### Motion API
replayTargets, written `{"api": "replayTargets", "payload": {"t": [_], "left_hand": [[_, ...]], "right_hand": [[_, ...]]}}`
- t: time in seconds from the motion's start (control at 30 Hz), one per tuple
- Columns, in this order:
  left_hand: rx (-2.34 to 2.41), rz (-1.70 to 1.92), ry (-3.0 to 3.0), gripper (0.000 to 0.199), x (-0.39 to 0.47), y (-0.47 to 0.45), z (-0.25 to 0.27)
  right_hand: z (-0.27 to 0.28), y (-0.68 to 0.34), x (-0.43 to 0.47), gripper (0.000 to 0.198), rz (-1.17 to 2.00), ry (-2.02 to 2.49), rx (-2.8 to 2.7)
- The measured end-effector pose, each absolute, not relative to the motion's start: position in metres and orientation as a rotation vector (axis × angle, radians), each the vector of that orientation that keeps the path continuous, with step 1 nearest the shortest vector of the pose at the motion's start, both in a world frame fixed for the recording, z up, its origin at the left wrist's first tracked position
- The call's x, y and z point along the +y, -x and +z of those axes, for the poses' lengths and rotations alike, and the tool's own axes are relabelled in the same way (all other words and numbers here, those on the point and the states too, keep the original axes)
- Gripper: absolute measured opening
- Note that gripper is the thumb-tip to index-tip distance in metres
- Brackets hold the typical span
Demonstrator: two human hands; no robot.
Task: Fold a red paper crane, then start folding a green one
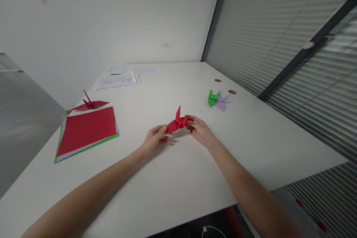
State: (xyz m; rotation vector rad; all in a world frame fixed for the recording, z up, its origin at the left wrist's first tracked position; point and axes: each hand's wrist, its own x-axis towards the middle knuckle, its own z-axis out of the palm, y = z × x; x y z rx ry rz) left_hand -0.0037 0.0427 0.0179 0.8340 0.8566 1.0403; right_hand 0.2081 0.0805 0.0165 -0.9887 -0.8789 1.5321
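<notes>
A red origami crane (178, 122) is held between my two hands over the middle of the white table, one pointed end standing up. My left hand (156, 137) pinches its left wing between thumb and fingers. On the other side my right hand (198, 128) grips the right wing, its fingers partly hidden behind the paper. Beyond my right hand, a green origami crane (213, 98) and a lilac one (222, 101) sit touching or nearly touching.
At left lies a stack of coloured sheets (87, 130), red on top. Behind it rests another red crane (90, 104). Printed papers (117, 80) with a pen lie toward the wall. Two round holes (232, 92) pierce the table near the blinds (279, 44) on the right.
</notes>
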Motion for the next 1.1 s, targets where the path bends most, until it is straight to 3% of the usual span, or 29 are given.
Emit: {"api": "replayTargets", "payload": {"t": [0.5, 0.7, 1.0, 1.1], "left_hand": [[0.887, 1.086, -0.867, 0.028, 0.045, 0.004, 0.012], [0.894, 1.069, -0.898, 0.027, 0.044, 0.003, 0.011], [0.876, 1.024, -1.089, 0.033, 0.044, 0.001, 0.003], [0.921, 0.91, -1.291, 0.034, 0.042, 0.007, 0.011]], "right_hand": [[0.066, -0.36, 0.152, 0.025, 0.422, 0.955, -0.19], [0.036, -0.341, 0.138, 0.037, 0.744, 1.15, -0.399], [0.018, -0.235, 0.106, 0.02, 1.118, 1.29, -1.042], [0.013, -0.204, 0.094, 0.022, 1.096, 1.2, -1.32]]}}
